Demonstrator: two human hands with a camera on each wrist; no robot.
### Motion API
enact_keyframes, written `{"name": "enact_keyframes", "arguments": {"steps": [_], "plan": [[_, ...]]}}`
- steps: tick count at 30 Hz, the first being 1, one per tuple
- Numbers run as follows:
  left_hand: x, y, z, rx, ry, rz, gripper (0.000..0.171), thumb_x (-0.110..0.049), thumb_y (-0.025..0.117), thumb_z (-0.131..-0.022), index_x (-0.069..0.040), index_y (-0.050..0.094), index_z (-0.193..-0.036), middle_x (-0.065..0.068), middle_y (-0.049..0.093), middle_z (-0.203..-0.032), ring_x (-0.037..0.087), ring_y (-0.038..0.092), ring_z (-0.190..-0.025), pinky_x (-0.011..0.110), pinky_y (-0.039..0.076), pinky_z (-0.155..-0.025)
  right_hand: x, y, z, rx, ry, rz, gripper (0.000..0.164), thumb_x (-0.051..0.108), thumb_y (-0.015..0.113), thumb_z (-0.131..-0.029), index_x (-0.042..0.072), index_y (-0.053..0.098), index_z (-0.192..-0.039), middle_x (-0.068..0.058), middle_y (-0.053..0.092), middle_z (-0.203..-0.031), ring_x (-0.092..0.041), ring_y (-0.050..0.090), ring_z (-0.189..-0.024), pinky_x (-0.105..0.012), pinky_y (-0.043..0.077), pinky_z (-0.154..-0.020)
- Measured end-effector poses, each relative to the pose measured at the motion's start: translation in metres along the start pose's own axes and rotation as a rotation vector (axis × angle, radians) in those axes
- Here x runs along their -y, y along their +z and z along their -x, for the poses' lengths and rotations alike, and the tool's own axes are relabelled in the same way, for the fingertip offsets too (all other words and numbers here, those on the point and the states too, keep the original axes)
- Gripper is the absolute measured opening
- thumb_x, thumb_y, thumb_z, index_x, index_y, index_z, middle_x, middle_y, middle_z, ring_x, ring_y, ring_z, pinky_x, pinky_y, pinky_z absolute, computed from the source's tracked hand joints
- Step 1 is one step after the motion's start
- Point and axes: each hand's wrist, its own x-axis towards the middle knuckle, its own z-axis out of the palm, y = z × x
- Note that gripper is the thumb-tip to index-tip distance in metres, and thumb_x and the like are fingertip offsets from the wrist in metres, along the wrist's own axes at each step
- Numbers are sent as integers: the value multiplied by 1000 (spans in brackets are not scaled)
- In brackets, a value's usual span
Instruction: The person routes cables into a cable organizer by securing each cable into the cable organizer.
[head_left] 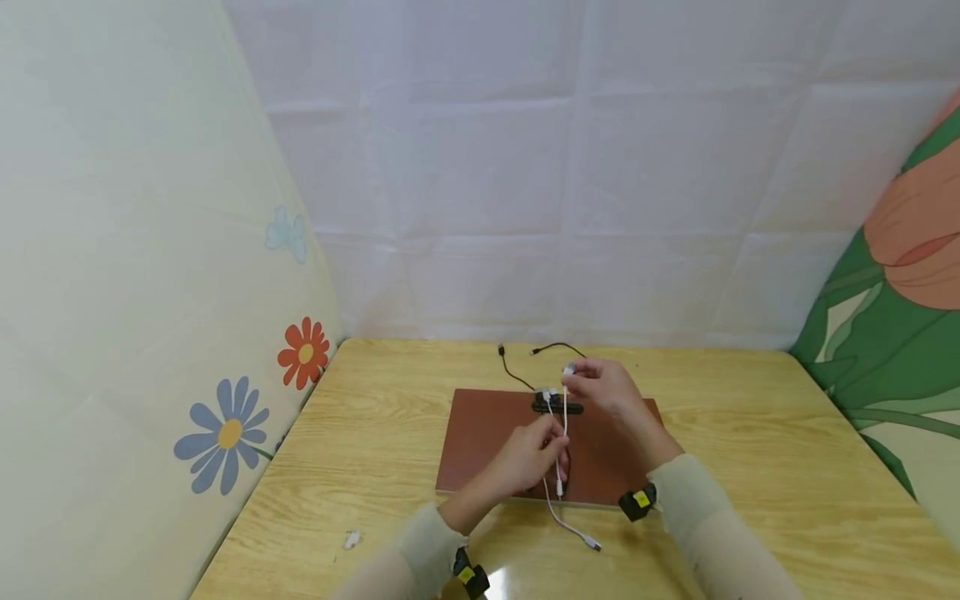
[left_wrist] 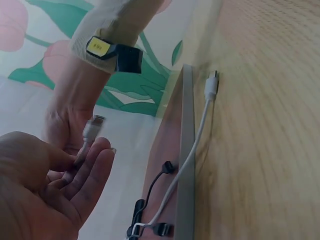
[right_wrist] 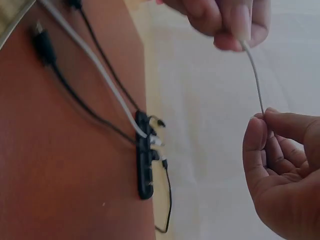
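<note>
A short white USB cable [right_wrist: 256, 75] stretches between my two hands, above a brown board. My left hand [head_left: 528, 457] pinches it near one end, and that end's plug [left_wrist: 93, 127] sticks out past the fingers in the left wrist view. Farther back, my right hand [head_left: 603, 386] pinches the cable's other end between thumb and fingertips. Below the hands, a black cable holder strip [right_wrist: 145, 175] sits at the board's far edge. Another white cable [right_wrist: 95, 60] runs through the strip, its free plug [head_left: 592, 544] hanging over the front edge. Black cables [right_wrist: 85, 105] are also seated in it.
The brown board [head_left: 472, 433] lies on a wooden table [head_left: 757, 467]. Black cable ends [head_left: 502, 352] extend behind the board toward a white backdrop [head_left: 480, 183]. A small white scrap [head_left: 352, 539] lies at the front left. Flowered cloth [head_left: 150, 317] borders the left side.
</note>
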Motion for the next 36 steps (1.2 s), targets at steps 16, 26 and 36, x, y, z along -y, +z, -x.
{"name": "enact_keyframes", "arguments": {"steps": [16, 26, 36], "plan": [[8, 18, 8, 41, 44, -364, 11, -17, 64, -101, -13, 61, -91, -11, 63, -66, -5, 55, -51, 17, 43, -48, -29, -1, -21, 76, -69, 268, 18, 7, 69, -96, -4, 67, -110, -14, 71, -96, -20, 68, -85, -37, 58, -77], [10, 24, 5, 40, 85, -588, 16, -25, 63, -101, -18, 62, -87, -14, 51, -62, 1, 46, -52, 17, 38, -49, -42, 4, -33, 70, -91, 426, 16, 11, 73, -93, -1, 71, -104, -10, 71, -91, -18, 64, -78, -30, 51, -66], [8, 28, 3, 33, 121, -687, 19, -26, 63, -102, -18, 62, -86, -13, 50, -63, 1, 43, -51, 16, 34, -48, -50, 7, -38, 59, -113, 523, 13, 13, 74, -92, 2, 70, -98, -9, 71, -90, -22, 61, -80, -32, 49, -67]]}}
